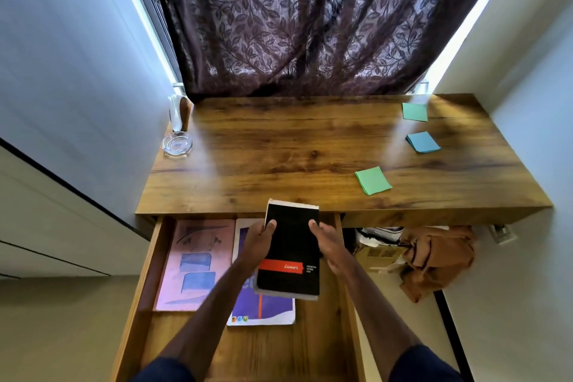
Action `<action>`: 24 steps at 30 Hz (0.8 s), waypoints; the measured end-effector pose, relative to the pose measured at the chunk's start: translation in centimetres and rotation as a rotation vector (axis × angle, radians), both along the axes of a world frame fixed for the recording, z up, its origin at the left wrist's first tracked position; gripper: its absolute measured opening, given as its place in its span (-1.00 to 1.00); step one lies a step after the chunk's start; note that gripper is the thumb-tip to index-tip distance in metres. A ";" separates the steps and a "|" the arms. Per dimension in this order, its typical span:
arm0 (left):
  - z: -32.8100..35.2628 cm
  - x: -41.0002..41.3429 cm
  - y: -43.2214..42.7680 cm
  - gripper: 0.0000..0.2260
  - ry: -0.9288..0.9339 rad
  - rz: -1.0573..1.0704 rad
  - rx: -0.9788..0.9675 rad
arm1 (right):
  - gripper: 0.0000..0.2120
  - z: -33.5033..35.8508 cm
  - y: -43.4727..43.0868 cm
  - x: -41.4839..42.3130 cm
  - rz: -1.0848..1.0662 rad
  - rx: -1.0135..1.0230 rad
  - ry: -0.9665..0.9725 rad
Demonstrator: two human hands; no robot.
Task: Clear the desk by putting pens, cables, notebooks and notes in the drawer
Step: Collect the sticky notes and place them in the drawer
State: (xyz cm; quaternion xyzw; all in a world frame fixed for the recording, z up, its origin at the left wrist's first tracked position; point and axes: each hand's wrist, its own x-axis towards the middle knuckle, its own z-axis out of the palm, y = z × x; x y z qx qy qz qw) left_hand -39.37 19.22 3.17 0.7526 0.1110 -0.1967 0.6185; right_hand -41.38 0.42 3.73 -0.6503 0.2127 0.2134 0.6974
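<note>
I see the left hand [259, 240] gripping the black notebook [290, 250] along its left edge, thumb laid on the cover near the far corner and the fingers hidden underneath. The right hand [328, 242] is against the notebook's right edge with its fingers almost straight, a fingertip touching the cover; it grips nothing. The notebook has a red band across its cover and sits over the open drawer [148, 273], towards the drawer's right side. Its far end overlaps the front edge of the tabletop [279, 149] in my view, and its near end covers part of a purple notebook [263, 310] lying flat in the drawer. I cannot tell whether the black notebook touches the purple one or is held just above it. A pink notebook [195, 263] lies flat in the drawer's left side, just beside the purple one.

On the tabletop, 3 pads of notes sit on the right half, well apart from each other: a green pad [373, 180] nearest the front, a blue pad [423, 142] further back, and a teal pad [415, 112] near the back edge. A glass ashtray [177, 143] stands at the left rear corner. A dark leaf-patterned curtain [310, 18] hangs behind the tabletop, and a brown cloth [434, 257] lies below its right side.
</note>
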 end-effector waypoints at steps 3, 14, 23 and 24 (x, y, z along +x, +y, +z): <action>-3.7 -0.2 0.2 -0.64 0.091 0.093 0.067 | -0.63 -0.2 -0.7 -2.7 0.208 0.008 0.131; -7.3 -2.8 -3.0 -0.86 0.436 -0.071 0.012 | -0.73 -5.3 -2.5 -4.6 -0.096 -0.055 0.342; -9.8 -3.4 -5.8 -0.87 0.419 -0.145 0.149 | -0.78 -7.9 -1.0 -5.7 -0.426 -0.139 0.438; -10.5 -3.4 -5.9 -0.85 0.407 -0.175 0.189 | -0.77 -8.1 -0.9 -6.1 -0.460 -0.124 0.455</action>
